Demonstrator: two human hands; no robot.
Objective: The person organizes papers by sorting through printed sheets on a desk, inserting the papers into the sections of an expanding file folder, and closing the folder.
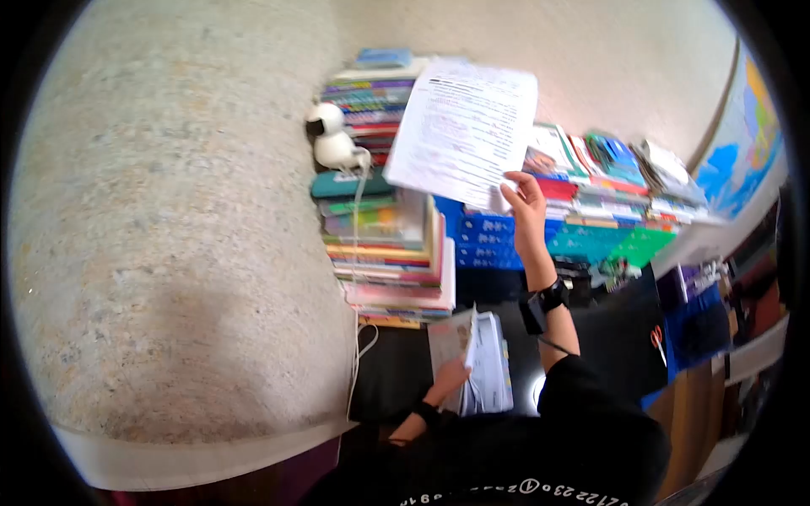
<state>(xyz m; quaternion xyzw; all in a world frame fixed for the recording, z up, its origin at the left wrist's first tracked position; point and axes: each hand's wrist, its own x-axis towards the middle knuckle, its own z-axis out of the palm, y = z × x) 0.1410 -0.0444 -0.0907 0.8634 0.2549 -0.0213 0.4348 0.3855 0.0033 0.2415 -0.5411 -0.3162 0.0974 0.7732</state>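
My right hand is raised and pinches the lower right corner of a printed sheet of paper, held up in front of the stacked books. Lines of text cover the sheet, with a few darker strokes near its top. Low over the black desk, my left hand grips the edge of a thin booklet. The booklet's right edge is lifted and tilted beside a pile of papers. Blur hides the left fingertips in part.
Tall book stacks stand left against the wall, with a white camera and its cable on them. Blue drawers and more books are behind. Scissors lie at right.
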